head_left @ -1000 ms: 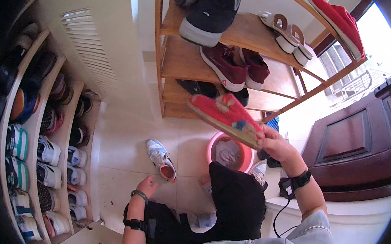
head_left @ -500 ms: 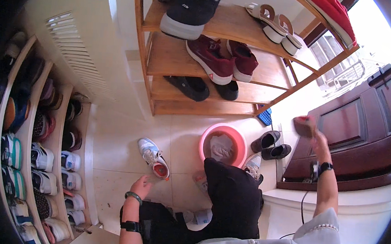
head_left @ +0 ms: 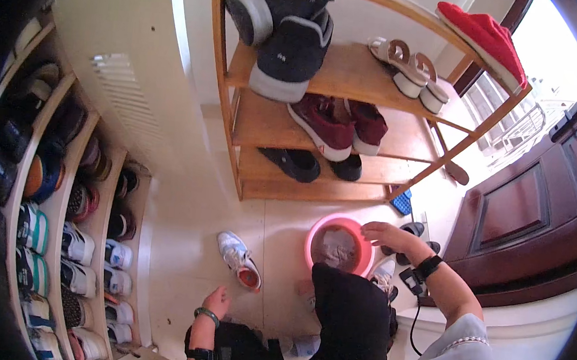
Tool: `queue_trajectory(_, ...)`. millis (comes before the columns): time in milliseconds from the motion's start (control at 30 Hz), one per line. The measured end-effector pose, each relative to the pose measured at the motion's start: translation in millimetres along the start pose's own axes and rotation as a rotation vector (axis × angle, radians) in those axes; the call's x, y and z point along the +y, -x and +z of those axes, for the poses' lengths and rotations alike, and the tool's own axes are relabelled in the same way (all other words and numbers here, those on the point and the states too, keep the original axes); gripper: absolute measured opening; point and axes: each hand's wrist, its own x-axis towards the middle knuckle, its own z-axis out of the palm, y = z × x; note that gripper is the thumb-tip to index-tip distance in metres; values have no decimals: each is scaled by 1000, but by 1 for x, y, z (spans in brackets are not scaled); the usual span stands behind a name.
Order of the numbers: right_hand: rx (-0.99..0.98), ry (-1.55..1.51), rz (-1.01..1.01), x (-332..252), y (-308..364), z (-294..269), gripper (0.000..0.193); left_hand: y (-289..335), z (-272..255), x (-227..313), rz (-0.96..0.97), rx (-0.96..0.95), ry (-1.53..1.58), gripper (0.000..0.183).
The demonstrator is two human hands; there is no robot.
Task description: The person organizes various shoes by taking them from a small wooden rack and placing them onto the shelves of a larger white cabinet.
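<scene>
My right hand (head_left: pixel 389 235), empty, reaches over the right rim of a pink basin (head_left: pixel 311 250) with its fingers stretched out. Inside the basin is murky water with a greyish, soft-looking heap (head_left: pixel 337 255) that I cannot make out. My left hand (head_left: pixel 216 302) hovers by my left knee with its fingers curled in and nothing visible in them. Just beyond it a white and light-blue sneaker (head_left: pixel 235 256) with an orange-red inside lies on the floor. A brown, sole-shaped thing (head_left: pixel 457 173) lies by the doorway, beyond the rack.
A wooden shoe rack (head_left: pixel 314 194) with several shoes and sandals stands ahead. Left, a shoe cabinet (head_left: pixel 104 187) is filled with shoes. Dark shoes (head_left: pixel 413 229) and a pale sneaker (head_left: pixel 384 272) lie right of the basin. A dark red door (head_left: pixel 511 202) stands ajar. A black cable (head_left: pixel 413 332) hangs nearby.
My right hand has let go of the reddish-brown thing it held out by the door and moved left to the basin. The view has shifted, so things sit lower in it.
</scene>
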Motion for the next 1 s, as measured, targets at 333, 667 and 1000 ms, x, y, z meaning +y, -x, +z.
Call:
queue_trajectory(333, 312, 337, -737, -219, 36, 22, 30, -14, -2, 3, -24, -5, -41, 48)
queue_trajectory(667, 781, 283, -1165, -364, 4, 9, 57, -16, -4, 12, -19, 20, -20, 51)
queue_trajectory(1000, 490, 171, -745, -418, 0, -7, 49, -2, -14, 18, -47, 10, -63, 50)
